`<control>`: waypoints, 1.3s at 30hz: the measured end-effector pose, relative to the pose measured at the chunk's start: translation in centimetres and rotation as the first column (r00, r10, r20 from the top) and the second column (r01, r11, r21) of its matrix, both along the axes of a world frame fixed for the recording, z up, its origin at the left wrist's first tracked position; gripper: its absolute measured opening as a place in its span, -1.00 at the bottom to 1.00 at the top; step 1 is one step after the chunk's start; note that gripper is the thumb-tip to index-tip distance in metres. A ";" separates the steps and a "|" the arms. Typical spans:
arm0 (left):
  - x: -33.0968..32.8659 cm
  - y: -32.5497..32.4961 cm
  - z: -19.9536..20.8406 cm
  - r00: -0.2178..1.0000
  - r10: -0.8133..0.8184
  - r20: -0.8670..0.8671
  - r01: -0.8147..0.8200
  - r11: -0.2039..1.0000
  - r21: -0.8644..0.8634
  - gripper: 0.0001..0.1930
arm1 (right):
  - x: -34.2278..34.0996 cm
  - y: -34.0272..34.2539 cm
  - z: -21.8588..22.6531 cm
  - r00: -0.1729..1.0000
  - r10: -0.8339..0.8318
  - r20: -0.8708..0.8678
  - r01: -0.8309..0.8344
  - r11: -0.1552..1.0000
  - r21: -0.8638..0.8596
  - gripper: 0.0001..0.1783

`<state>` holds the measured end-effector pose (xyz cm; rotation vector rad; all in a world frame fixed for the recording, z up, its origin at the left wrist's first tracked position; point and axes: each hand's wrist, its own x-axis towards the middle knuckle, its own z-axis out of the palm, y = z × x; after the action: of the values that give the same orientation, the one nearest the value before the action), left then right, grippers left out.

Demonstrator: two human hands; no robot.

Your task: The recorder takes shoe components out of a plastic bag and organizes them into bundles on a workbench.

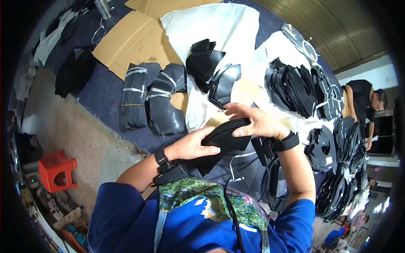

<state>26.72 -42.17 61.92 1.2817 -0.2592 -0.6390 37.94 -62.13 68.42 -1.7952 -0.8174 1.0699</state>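
Both hands (190,145) (263,123) grip a black stack (228,142), with tied bundles (161,110) and cardboard (135,40) beyond it.

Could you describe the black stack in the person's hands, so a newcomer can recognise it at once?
On the dark blue table, follow the big white sheet down the picture. Between the left hand and right hand is a stack of thin black pieces with a curved upper edge. Unlike the strapped bundles farther left, it is hand-held, without visible straps.
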 end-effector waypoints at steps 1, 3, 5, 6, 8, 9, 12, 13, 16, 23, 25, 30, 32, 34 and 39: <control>0.1 -0.3 0.1 1.000 -0.002 0.019 0.003 1.000 -0.015 -0.43 | -0.7 -0.6 -0.1 0.991 -0.114 -0.074 0.119 0.991 0.062 -0.23; 0.5 -0.9 -0.4 0.999 0.033 0.028 -0.031 0.998 -0.052 -0.44 | -2.2 -1.9 -1.3 0.858 -0.336 -0.389 0.421 0.893 0.158 -0.31; 1.0 -1.3 -0.5 0.997 0.073 -0.032 -0.075 0.994 -0.081 -0.47 | -3.4 -2.2 -2.9 0.819 -0.410 -0.401 0.508 0.843 0.176 -0.34; 1.4 -1.5 -0.1 0.996 0.086 -0.019 -0.087 0.996 -0.036 -0.49 | -3.8 -2.0 -3.3 0.774 -0.472 -0.421 0.584 0.790 0.188 -0.37; 2.2 -1.9 0.4 0.993 0.098 -0.066 -0.104 0.990 -0.091 -0.50 | -3.6 -1.3 -3.7 0.718 -0.616 -0.324 0.680 0.721 0.134 -0.54; 2.9 -2.2 0.0 0.989 0.135 -0.067 -0.141 0.984 -0.104 -0.53 | -2.8 -1.0 -3.6 0.714 -0.640 -0.284 0.692 0.706 0.151 -0.57; 5.5 -2.6 -0.7 0.937 0.338 -0.087 -0.349 0.901 -0.255 -0.47 | 0.7 0.3 -3.6 0.701 -0.648 -0.299 0.713 0.631 0.305 -0.61; 6.1 -2.5 -0.8 0.908 0.413 -0.073 -0.418 0.873 -0.251 -0.43 | 2.1 1.0 -3.5 0.683 -0.670 -0.292 0.731 0.623 0.279 -0.59; 8.2 -2.7 -2.4 0.813 0.522 0.259 -0.542 0.840 0.009 -0.36 | 6.8 1.6 -5.5 0.655 -0.731 -0.193 0.752 0.603 0.267 -0.56; 6.0 -1.6 -4.6 0.740 0.219 0.636 -0.586 0.675 0.449 -0.33 | 5.6 1.6 -10.3 0.658 -0.693 0.295 0.691 0.711 0.128 -0.16; 6.0 -1.9 -4.3 0.747 0.194 0.636 -0.571 0.678 0.464 -0.36 | 4.6 1.0 -12.1 0.585 -0.807 -0.076 0.793 0.549 0.265 -0.13; 5.6 -2.5 -2.4 0.683 0.199 0.703 -0.601 0.700 0.386 -0.44 | 0.6 -1.2 -12.3 0.614 -0.773 -0.159 0.786 0.580 0.212 -0.19; 5.0 -2.1 -1.7 0.676 0.223 0.702 -0.593 0.730 0.339 -0.48 | -2.5 -2.9 -11.7 0.699 -0.715 -0.024 0.703 0.681 0.206 -0.44; 4.0 -1.7 -1.3 0.647 0.240 0.724 -0.609 0.734 0.301 -0.54 | -6.4 -4.6 -8.6 0.745 -0.659 -0.099 0.666 0.730 0.155 -0.57; 2.1 -0.9 -1.0 0.886 0.086 0.456 -0.253 0.913 0.321 -0.70 | -17.0 -10.2 -4.0 0.640 -0.731 -0.236 0.763 0.642 0.079 -0.63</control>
<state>28.85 -43.08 60.95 1.7952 -0.3960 -0.2421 20.92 -72.36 64.40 -1.6043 0.0127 0.5547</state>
